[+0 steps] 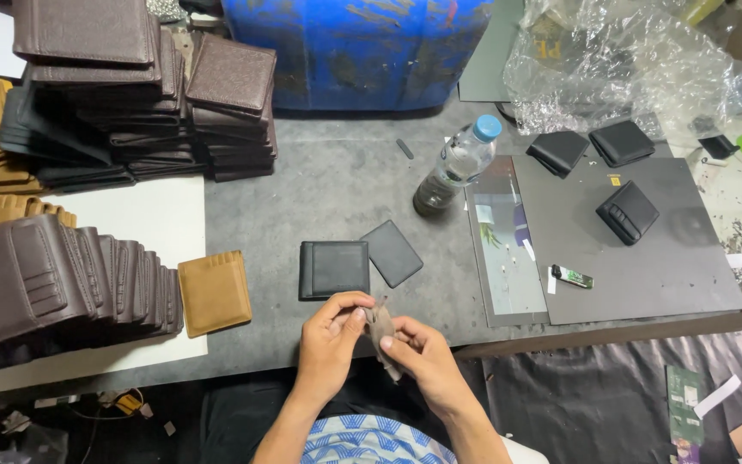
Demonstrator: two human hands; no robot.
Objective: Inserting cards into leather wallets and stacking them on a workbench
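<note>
At the near table edge, the left hand point(330, 331) and right hand point(418, 357) are together, fingers pinched on a small grey-brown leather piece point(381, 331) held upright between them, wrists angled inward. The step looks like working this piece by hand; a black wallet point(333, 269) lies just beyond.

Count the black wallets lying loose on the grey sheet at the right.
3: two side by side at its far edge, one nearer its middle. The crumpled plastic film behind may hide more.
</note>
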